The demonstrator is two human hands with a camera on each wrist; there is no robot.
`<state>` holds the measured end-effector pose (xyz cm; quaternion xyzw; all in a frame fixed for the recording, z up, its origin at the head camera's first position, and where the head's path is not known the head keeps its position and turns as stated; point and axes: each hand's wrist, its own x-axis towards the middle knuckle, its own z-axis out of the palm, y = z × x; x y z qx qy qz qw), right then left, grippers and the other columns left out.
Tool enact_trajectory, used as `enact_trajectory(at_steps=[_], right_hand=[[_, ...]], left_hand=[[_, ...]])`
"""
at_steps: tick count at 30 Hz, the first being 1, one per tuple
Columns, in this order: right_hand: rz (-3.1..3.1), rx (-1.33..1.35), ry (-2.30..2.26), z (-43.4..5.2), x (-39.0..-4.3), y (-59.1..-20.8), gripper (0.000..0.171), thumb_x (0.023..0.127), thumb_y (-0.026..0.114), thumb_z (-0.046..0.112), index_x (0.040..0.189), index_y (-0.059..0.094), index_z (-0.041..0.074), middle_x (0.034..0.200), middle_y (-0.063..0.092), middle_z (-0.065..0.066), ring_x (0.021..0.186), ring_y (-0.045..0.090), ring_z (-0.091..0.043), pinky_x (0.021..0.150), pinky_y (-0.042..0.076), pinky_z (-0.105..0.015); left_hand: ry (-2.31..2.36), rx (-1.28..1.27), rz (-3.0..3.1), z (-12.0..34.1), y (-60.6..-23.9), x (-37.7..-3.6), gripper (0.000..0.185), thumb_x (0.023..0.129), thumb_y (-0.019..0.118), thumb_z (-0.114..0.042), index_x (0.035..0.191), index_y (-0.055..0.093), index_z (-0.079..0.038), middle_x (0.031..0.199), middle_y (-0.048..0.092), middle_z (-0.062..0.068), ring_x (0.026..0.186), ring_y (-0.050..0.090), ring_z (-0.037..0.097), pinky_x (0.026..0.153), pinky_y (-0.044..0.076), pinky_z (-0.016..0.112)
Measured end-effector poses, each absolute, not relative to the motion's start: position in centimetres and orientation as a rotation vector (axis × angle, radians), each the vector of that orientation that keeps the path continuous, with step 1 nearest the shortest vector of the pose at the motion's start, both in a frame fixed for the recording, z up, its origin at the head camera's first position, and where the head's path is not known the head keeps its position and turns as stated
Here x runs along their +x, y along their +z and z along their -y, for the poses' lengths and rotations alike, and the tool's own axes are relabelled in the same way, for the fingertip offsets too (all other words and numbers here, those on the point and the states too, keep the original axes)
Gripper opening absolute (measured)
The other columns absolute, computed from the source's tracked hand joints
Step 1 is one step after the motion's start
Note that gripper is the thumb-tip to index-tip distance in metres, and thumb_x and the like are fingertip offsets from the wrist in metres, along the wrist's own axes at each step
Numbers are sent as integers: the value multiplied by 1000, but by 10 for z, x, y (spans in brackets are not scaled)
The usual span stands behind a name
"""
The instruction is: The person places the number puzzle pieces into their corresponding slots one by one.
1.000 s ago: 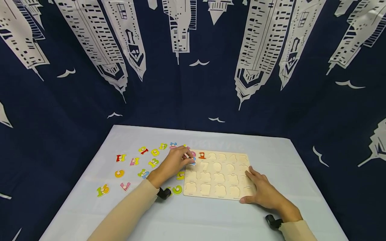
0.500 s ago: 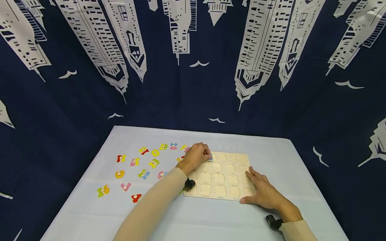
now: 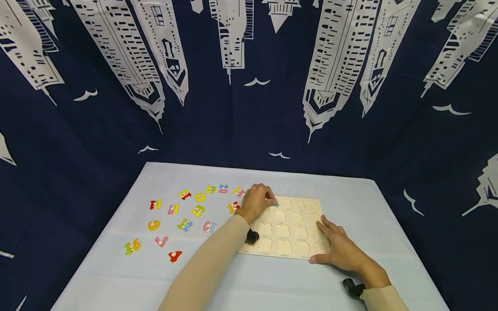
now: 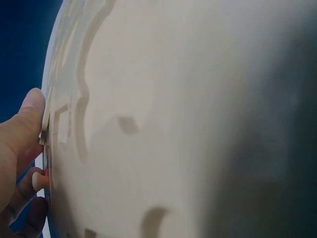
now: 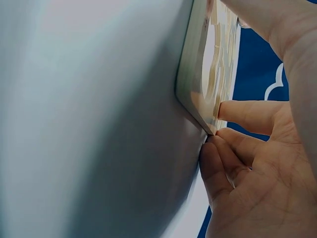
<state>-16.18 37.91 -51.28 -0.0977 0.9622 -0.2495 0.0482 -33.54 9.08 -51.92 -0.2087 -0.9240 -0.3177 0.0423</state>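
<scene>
Over the back row of the wooden puzzle board (image 3: 282,231), my left hand (image 3: 257,201) pinches a small number piece (image 3: 276,204). Only a bit of blue shows beyond the fingertips, so its numeral cannot be read. In the left wrist view the thumb (image 4: 32,101) is at the edge of a thin piece (image 4: 45,121), and a peg knob (image 4: 37,181) with orange beneath it shows by the other fingers. My right hand (image 3: 340,246) rests at the board's near right corner. In the right wrist view its fairly straight fingers (image 5: 247,115) touch the board's edge.
Several coloured number pieces lie left of the board, among them a red 4 (image 3: 175,256), a pink 7 (image 3: 161,241) and a yellow-orange 16 (image 3: 132,246). The white table (image 3: 295,285) ends at a dark blue cloth (image 3: 233,121) printed with buildings.
My left hand has moved right from the board's left edge to its back row, carrying the blue number piece, and now sits slightly lower. The right hand and the board stay put.
</scene>
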Motion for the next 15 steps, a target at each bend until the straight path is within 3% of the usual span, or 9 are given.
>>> enact_trajectory(at_steps=[9, 15], right_hand=[[-2934, -289, -739, -379, -163, -513, 135, 76, 108, 58, 172, 44, -12, 186, 28, -37, 160, 44, -59, 127, 46, -77], [-2942, -282, -721, -379, -164, -515, 134, 76, 108, 58, 172, 44, -12, 186, 28, -37, 159, 45, -59, 126, 48, -77]], left_hand=[[-1017, -664, 2825, -87, -518, -338, 8, 98, 97, -29, 101, 93, -23, 108, 83, -2, 110, 72, 22, 103, 61, 40], [-944, -693, 2853, -86, -518, -339, 8, 100, 95, -29, 105, 94, -23, 111, 83, -3, 112, 73, 20, 102, 61, 38]])
